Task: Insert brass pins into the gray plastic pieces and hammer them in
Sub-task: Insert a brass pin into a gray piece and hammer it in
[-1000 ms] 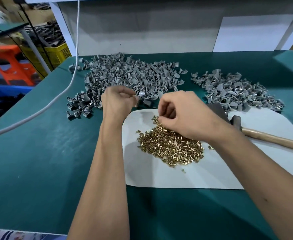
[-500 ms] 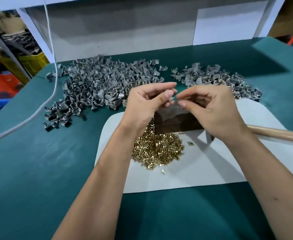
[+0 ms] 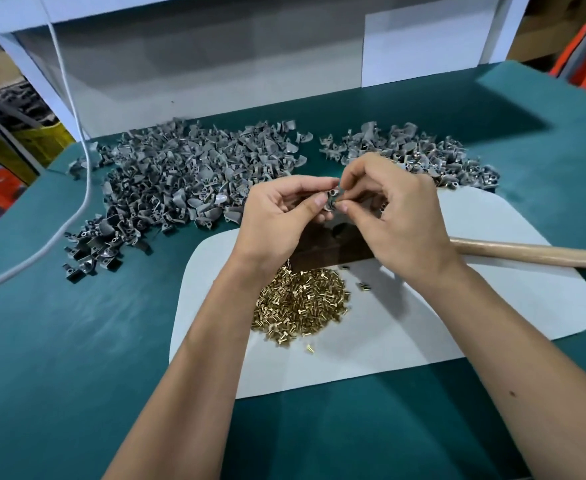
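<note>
My left hand (image 3: 277,220) pinches one gray plastic piece (image 3: 331,199) between thumb and forefinger above a dark block (image 3: 322,249). My right hand (image 3: 399,216) meets it from the right, its fingertips closed on something small at the piece; the pin itself is too small to make out. A heap of brass pins (image 3: 302,303) lies on a white sheet (image 3: 423,327) under my wrists. A large pile of gray pieces (image 3: 187,181) spreads at the back left, a smaller pile (image 3: 419,157) at the back right. A hammer's wooden handle (image 3: 534,254) sticks out to the right; its head is hidden behind my right hand.
The table is covered in green cloth (image 3: 59,358). A white cable (image 3: 80,188) hangs down across the left side onto the table. A white panel (image 3: 215,71) closes the back. Yellow and orange crates (image 3: 24,147) stand beyond the left edge.
A second ago my hands were apart, the left at the gray pile and the right over the brass pins. They have come together in front, holding a gray piece between the fingertips.
</note>
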